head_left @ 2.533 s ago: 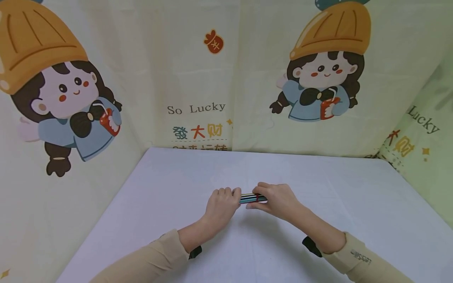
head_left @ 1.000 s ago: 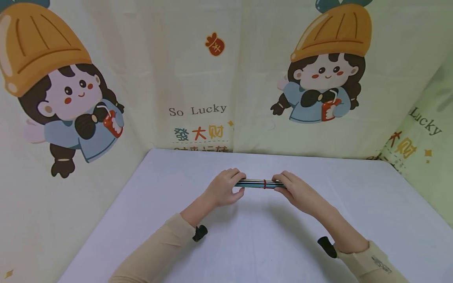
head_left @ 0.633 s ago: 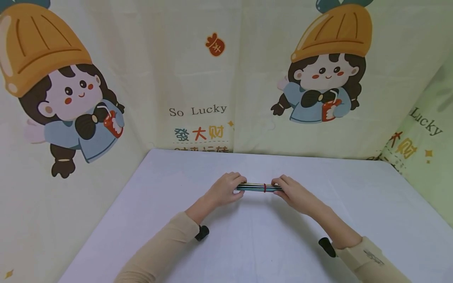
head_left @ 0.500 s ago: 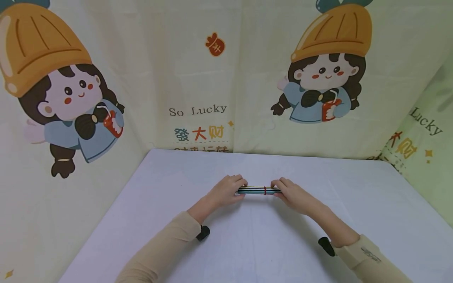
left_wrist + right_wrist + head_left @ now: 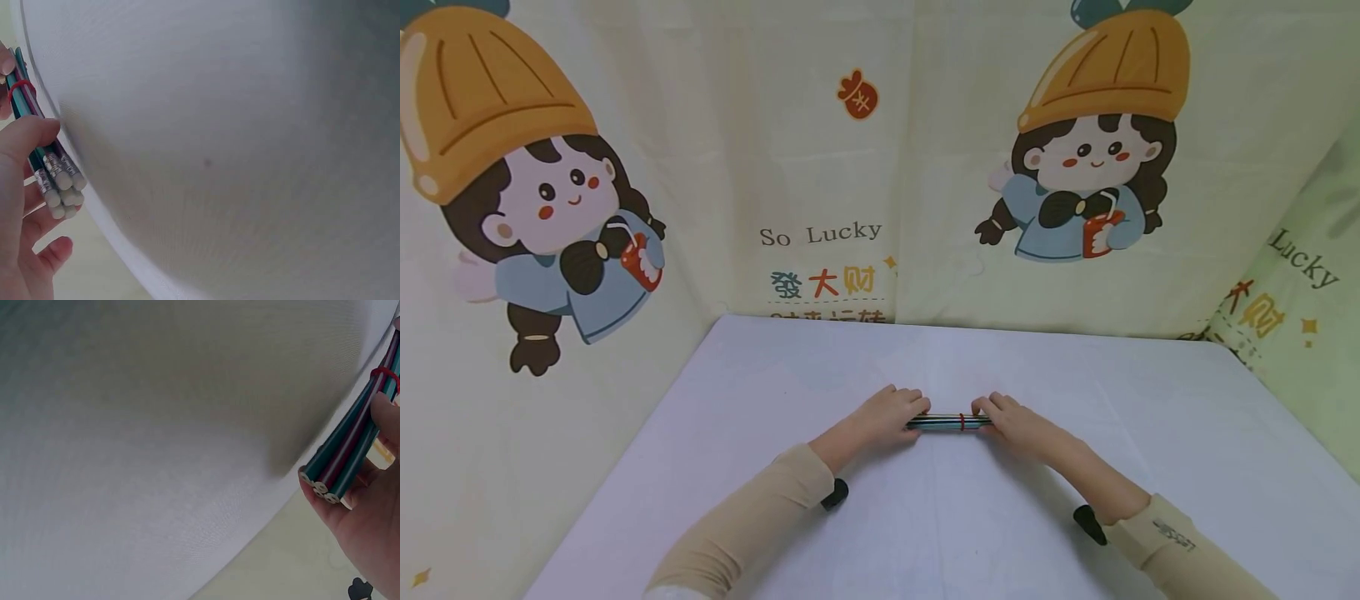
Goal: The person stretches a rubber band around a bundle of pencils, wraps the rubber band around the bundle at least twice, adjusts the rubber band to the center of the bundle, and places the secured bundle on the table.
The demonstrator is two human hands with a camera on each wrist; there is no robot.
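A bundle of several pencils (image 5: 943,423), teal, dark and purple, is held level between both hands over the white table. Round it, right of its middle, runs a red band (image 5: 962,422). My left hand (image 5: 887,417) grips the left end; the left wrist view shows white erasers (image 5: 62,181) in metal ferrules sticking out past the thumb. The other end is gripped by my right hand (image 5: 1018,427), its thumb (image 5: 386,415) lying along the pencils close to the band. Flat, unsharpened pencil ends (image 5: 322,487) show there in the right wrist view.
The white table (image 5: 925,525) stretches under and around the hands. Behind it hangs a cream printed curtain (image 5: 820,167) with cartoon figures and lettering, which also covers the left and right sides. A small black wrist device (image 5: 835,496) sits below each forearm.
Both hands first moved apart and away along the bundle, baring more of it. Over the last second they have come down and nearer with it, and slightly closer together.
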